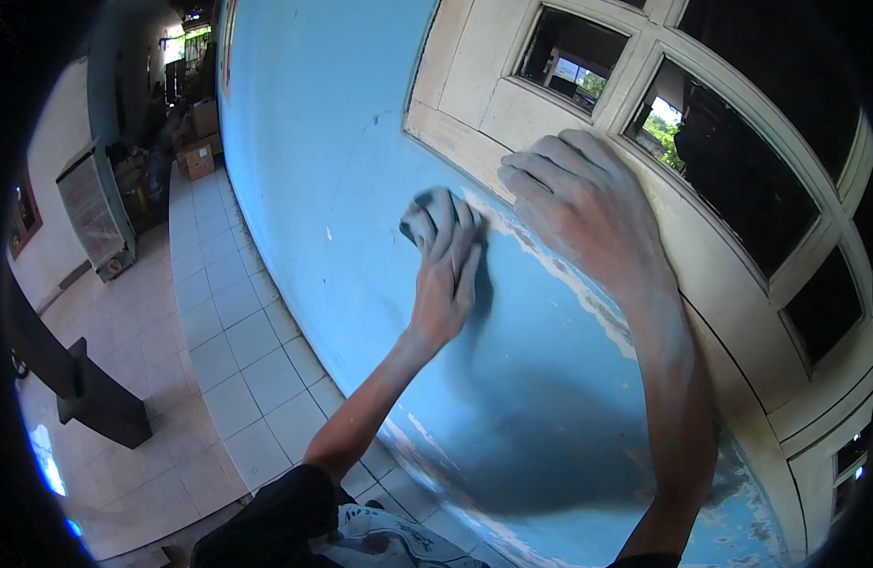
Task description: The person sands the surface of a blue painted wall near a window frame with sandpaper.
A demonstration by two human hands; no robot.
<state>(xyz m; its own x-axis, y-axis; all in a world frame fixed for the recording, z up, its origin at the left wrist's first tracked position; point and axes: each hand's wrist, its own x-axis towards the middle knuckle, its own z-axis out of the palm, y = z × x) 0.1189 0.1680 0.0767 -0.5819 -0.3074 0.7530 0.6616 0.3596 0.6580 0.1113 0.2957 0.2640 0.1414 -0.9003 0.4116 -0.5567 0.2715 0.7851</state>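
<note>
My left hand (441, 270) presses against the light blue wall (313, 180), its fingers bent over a dark grey piece that looks like sandpaper (420, 214). Grey dust coats the fingers. Higher up and to the right, my right hand (588, 204) is closed on the edge of the cream window frame (470, 90); its fingers are bent and close together, the tips partly hidden, and it is dusty too. Between the hands and below them, a strip of worn, flaking paint (550, 254) runs along the frame's border. My arms cast a broad shadow on the wall.
Dark glass panes (721, 170) fill the frame at right. A tiled ledge (252, 346) follows the foot of the wall. To the left stand a dark post base (100, 402) and a glass-fronted cabinet (96, 208). Cardboard boxes (199, 159) sit at the far end.
</note>
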